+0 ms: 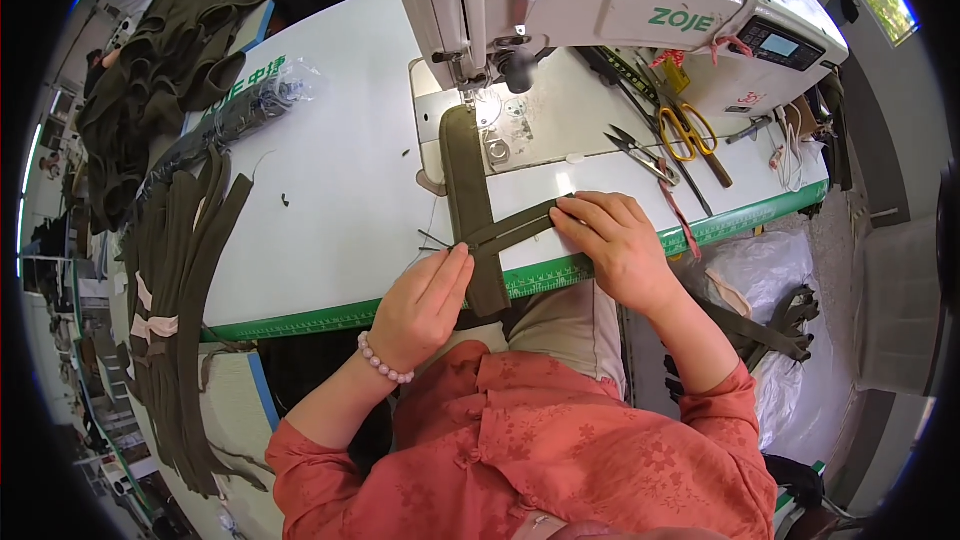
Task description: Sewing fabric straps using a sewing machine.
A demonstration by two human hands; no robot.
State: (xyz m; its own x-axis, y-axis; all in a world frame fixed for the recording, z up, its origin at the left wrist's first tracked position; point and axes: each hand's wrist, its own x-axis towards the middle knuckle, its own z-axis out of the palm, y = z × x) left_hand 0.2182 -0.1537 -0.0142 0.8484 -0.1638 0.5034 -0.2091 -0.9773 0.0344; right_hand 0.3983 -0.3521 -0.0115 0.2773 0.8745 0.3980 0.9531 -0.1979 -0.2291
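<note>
A wide olive fabric strip point(466, 170) runs from beside the sewing machine's needle area point(472, 98) toward me and hangs over the table's front edge. Across it lies a narrow olive fabric strap point(520, 227), which looks doubled, with a slit of light between its two lengths. The fingers of my left hand point(418, 308) are pressed together on the strap's left end, over the wide strip. At the other end, my right hand point(622, 248) pinches the strap between thumb and fingers. Thin dark ends point(432, 240) stick out by my left fingertips.
Thread snips point(645, 157), yellow-handled scissors point(687, 132) and a red ribbon point(680, 210) lie right of the machine. A bundle of olive strips point(185, 290) hangs over the table's left side. Behind it are a plastic-wrapped roll point(235, 120) and heaped olive fabric point(150, 70).
</note>
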